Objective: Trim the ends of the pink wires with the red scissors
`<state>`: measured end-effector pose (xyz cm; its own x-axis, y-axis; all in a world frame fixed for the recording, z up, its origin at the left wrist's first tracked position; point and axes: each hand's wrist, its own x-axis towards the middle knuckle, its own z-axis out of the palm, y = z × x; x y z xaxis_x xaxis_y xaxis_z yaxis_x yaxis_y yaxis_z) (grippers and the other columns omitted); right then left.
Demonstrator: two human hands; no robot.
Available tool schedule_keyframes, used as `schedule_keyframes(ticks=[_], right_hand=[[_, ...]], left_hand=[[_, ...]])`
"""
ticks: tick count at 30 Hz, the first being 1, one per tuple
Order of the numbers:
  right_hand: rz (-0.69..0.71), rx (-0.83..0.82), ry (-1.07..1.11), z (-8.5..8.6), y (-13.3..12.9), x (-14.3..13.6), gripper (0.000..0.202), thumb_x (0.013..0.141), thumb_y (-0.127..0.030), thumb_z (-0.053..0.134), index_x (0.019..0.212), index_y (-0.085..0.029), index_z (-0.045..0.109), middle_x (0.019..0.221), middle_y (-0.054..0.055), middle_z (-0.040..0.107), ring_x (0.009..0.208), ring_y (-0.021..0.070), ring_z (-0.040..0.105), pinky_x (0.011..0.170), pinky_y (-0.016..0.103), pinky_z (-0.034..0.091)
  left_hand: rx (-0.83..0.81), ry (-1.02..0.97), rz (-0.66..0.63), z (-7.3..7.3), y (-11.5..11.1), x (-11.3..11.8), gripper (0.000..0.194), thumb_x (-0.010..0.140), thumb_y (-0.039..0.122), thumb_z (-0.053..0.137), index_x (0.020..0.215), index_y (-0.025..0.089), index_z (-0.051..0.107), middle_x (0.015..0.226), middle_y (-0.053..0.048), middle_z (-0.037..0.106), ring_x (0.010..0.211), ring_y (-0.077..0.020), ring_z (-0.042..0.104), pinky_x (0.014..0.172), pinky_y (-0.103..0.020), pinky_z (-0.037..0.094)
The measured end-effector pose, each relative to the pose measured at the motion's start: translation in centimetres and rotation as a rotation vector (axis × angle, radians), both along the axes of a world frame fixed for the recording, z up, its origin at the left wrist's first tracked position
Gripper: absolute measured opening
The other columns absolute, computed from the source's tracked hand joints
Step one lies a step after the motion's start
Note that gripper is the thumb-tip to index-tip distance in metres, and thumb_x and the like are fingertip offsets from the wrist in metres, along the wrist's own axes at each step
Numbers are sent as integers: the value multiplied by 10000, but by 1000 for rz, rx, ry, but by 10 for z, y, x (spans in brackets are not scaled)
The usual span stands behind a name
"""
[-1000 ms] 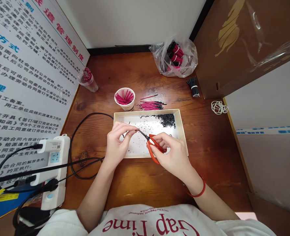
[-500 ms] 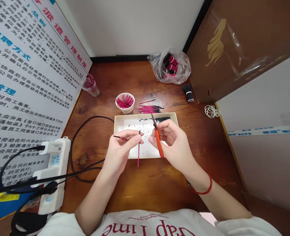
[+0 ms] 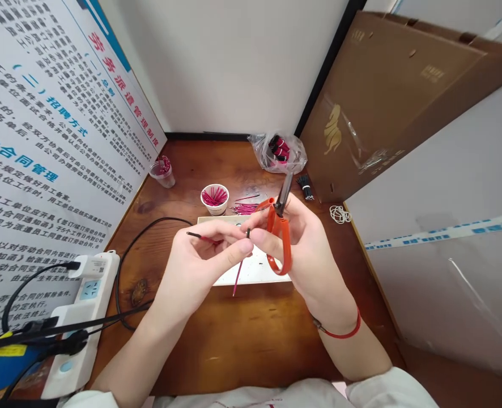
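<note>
My left hand [image 3: 200, 263] is closed, pinching a thin pink wire [image 3: 237, 277] that hangs down below its fingertips. A second thin wire [image 3: 195, 234] with a black end lies across the left fingers. In my right hand [image 3: 308, 249] are scissors [image 3: 284, 195] with orange handles, their blades pointing up and away from me. The right thumb and a finger also pinch at the short black tip [image 3: 248, 233] of the pink wire, close against the left fingertips. Beneath both hands is a shallow white box [image 3: 234, 279], largely covered by them.
Behind the box stand a white cup [image 3: 215, 207] of pink wires and a pile of wires [image 3: 246, 209]. A clear cup [image 3: 163, 177] sits at the left. Farther back are a plastic bag [image 3: 257, 150], a black bundle [image 3: 305, 187] and white bands [image 3: 340, 215]. At left, a power strip [image 3: 76, 323] with cables.
My right hand has moved in to meet the left fingertips and pinches the black tip. The scissors have turned, showing their handle loops. The view has tilted up.
</note>
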<state>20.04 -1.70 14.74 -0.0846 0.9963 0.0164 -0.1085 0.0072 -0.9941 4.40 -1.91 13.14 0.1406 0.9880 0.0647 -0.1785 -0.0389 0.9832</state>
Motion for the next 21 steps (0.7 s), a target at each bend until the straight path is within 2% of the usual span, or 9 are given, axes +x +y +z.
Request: schedule_keyframes(ticks=[2,4,8,13,16,19,21], right_hand=[[38,-5,50,7,-2,0,481,691,-584,854,838,-249,541,810,-6,725,690,154,686,658,309,613],[105,-24,124,10,-4,1,457,694,-526,875,822,-243,540,794,-20,722,644,142,684,641,304,615],[161,-73,221,9,-5,2,423,700,-435,895,810,-231,542,794,-44,710,547,104,650,624,295,619],[173,-141,226,11,-7,1,434,681,-432,897,818,-229,539,827,-25,706,598,123,660,620,303,619],[168,-127,178,12,-7,1,416,724,-469,856,823,-237,525,859,-3,719,674,153,692,621,312,623],[168,-84,128,11,-7,1,380,768,-477,816,831,-241,525,880,8,728,708,165,705,606,304,616],[124,-43,65,10,-7,2,334,799,-451,793,843,-242,536,885,10,726,726,161,701,609,290,606]], left_hand=[[2,-28,-15,8,1,2,249,698,464,875,688,241,765,605,1,683,574,-145,629,577,-291,558],[-44,-74,-93,13,1,3,298,679,499,878,635,236,746,550,4,660,527,-142,610,541,-290,545],[-146,-146,-189,14,0,5,359,669,520,879,557,227,706,489,1,622,492,-135,579,501,-283,514],[-196,-196,-210,11,-2,6,405,636,518,899,531,215,652,485,10,591,532,-151,612,532,-294,532],[-220,-176,-208,12,-2,7,446,603,545,904,518,209,623,482,13,573,523,-154,597,522,-306,534],[-192,-158,-193,13,0,7,425,612,546,899,539,211,648,482,20,570,488,-129,560,487,-284,509],[-134,-123,-133,12,0,7,371,621,535,899,598,221,702,496,24,581,472,-117,538,469,-277,492]])
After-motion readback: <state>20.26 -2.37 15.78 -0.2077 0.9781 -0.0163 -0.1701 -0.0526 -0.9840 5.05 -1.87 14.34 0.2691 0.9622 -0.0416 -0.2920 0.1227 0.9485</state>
